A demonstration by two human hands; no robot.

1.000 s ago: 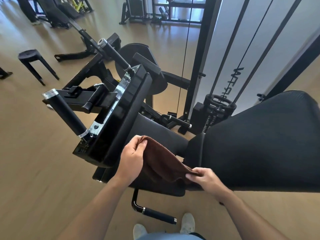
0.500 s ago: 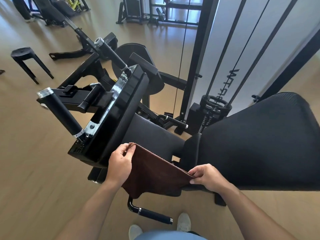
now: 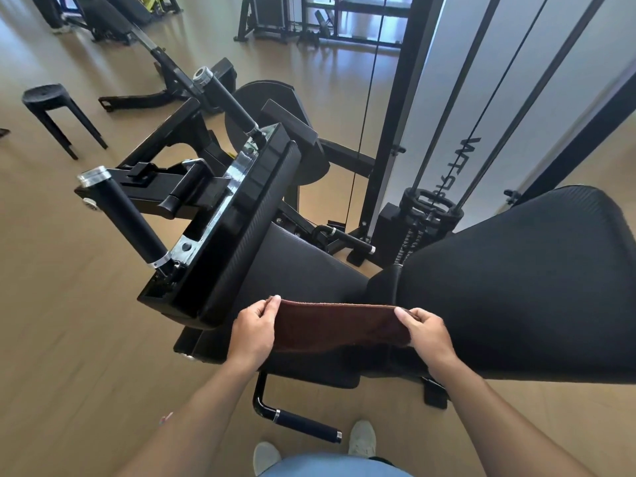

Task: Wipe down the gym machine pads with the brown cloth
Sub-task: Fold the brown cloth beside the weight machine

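Note:
The brown cloth point(image 3: 339, 327) is stretched flat between both hands, just above the black seat pad point(image 3: 303, 270). My left hand point(image 3: 254, 330) pinches the cloth's left corner. My right hand point(image 3: 426, 333) pinches its right corner. The large black back pad point(image 3: 516, 280) rises to the right, close beside my right hand. A narrower black chest pad point(image 3: 247, 232) on its steel frame stands tilted to the left of the seat, near my left hand.
Two black roller handles point(image 3: 127, 218) stick out left of the chest pad. A seat lever with a dark grip point(image 3: 303, 425) juts out below the seat by my shoes. A cable weight stack point(image 3: 430, 208) stands behind. A black stool point(image 3: 51, 111) and other machines stand on the wooden floor.
The cloth was bunched between my hands; now it is pulled out flat and taut. My hands moved apart, the right one further right, and both dropped slightly toward me.

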